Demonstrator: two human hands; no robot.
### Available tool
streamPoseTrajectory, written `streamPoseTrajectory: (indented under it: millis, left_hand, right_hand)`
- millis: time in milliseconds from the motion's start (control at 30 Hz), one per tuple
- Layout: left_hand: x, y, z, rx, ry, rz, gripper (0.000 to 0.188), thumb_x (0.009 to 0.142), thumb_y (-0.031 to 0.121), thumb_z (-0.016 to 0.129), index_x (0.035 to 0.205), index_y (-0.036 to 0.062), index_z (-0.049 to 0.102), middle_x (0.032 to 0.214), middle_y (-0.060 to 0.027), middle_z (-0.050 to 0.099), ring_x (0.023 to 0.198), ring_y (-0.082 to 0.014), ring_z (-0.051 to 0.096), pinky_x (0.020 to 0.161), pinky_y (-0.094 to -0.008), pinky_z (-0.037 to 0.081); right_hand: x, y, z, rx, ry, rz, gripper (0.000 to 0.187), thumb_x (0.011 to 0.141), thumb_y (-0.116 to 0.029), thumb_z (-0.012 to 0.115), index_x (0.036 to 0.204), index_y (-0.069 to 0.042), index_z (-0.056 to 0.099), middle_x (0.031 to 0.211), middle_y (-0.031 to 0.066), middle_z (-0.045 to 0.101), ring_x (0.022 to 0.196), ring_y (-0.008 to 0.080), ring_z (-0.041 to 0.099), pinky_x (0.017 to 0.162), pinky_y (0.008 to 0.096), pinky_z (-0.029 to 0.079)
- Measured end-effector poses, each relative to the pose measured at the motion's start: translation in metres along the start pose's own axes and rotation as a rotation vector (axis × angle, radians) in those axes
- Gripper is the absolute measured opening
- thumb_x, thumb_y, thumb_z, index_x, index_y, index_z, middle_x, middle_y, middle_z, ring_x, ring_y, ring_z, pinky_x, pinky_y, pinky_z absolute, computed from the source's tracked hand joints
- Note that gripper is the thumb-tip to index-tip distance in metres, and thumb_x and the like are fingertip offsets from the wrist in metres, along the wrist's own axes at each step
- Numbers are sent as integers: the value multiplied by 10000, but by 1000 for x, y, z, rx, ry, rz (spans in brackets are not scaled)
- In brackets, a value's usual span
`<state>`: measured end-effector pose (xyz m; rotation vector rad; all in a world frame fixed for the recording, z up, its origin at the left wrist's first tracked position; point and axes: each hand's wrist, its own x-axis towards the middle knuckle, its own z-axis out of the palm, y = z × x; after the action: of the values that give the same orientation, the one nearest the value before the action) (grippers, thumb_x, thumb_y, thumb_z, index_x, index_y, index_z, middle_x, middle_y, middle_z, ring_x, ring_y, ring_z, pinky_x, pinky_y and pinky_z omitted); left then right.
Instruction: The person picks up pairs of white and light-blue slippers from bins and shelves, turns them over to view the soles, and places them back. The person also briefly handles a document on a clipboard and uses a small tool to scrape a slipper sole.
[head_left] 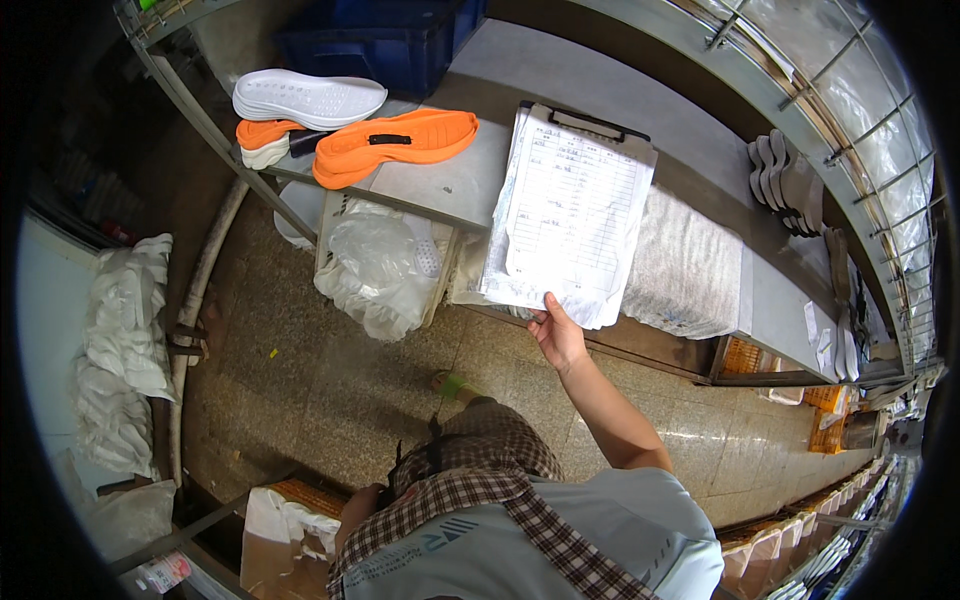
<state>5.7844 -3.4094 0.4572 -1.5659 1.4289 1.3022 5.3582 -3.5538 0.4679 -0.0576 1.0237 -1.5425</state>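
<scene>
A clipboard (pixel 590 122) with a black clip carries a stack of white papers (pixel 570 215) printed with a table and marked by hand. My right hand (pixel 559 335) grips the lower edge of the stack, thumb on top and fingers beneath. The clipboard is over the front of a grey shelf. My left hand (pixel 362 507) hangs low by my left side, beside a carton; its fingers are hidden. On the shelf left of the clipboard lie an orange shoe sole (pixel 395 147) with a small black piece on it and a white sole (pixel 309 99) on top of other soles.
A dark blue crate (pixel 368 45) stands at the back of the shelf. Below are plastic bags (pixel 375 265) in a bin. More soles (pixel 785 180) lean at the right. White bundles (pixel 120 360) are stacked at the left, and a carton (pixel 270 550) stands behind my left side.
</scene>
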Motion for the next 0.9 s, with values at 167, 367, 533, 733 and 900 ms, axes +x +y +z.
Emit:
streamPoseTrajectory:
  millis: [167, 367, 533, 733, 900]
  left_hand:
    - [5, -1, 5, -14, -11, 5, 366, 881, 175, 494, 1238, 100, 473, 1184, -138, 540, 1061, -280, 543, 885, -394, 456]
    - [18, -13, 15, -25, -3, 29, 357, 867, 178, 508, 1215, 95, 490, 1149, -145, 559, 1048, -287, 550, 871, -393, 457]
    - [22, -17, 19, -44, 12, 66, 351, 856, 180, 520, 1195, 92, 504, 1120, -151, 574, 1037, -292, 556, 859, -393, 458]
    - [18, -17, 23, 6, 76, 107, 346, 860, 176, 522, 1194, 88, 503, 1106, -155, 576, 1028, -288, 560, 863, -393, 459]
    - [19, -18, 24, -3, 65, 103, 344, 861, 183, 520, 1191, 87, 506, 1097, -155, 583, 1009, -291, 570, 856, -393, 462]
  right_hand:
    - [-1, -2, 0, 7, -18, 5, 261, 886, -226, 584, 1093, -86, 508, 917, 24, 608, 781, 124, 576, 588, 266, 473]
    - [0, -2, -2, 6, -21, 5, 257, 886, -222, 584, 1091, -86, 510, 919, 25, 609, 776, 123, 578, 587, 265, 474]
    - [1, -2, -5, 12, -32, -11, 278, 876, -221, 600, 1097, -82, 506, 933, 31, 610, 778, 128, 577, 576, 264, 473]
    - [1, -2, -5, 10, -19, -8, 308, 861, -221, 621, 1107, -81, 498, 943, 35, 609, 776, 132, 575, 565, 260, 471]
    - [1, -2, -4, 8, -22, -9, 310, 859, -220, 624, 1107, -84, 498, 945, 36, 607, 776, 131, 574, 566, 257, 470]
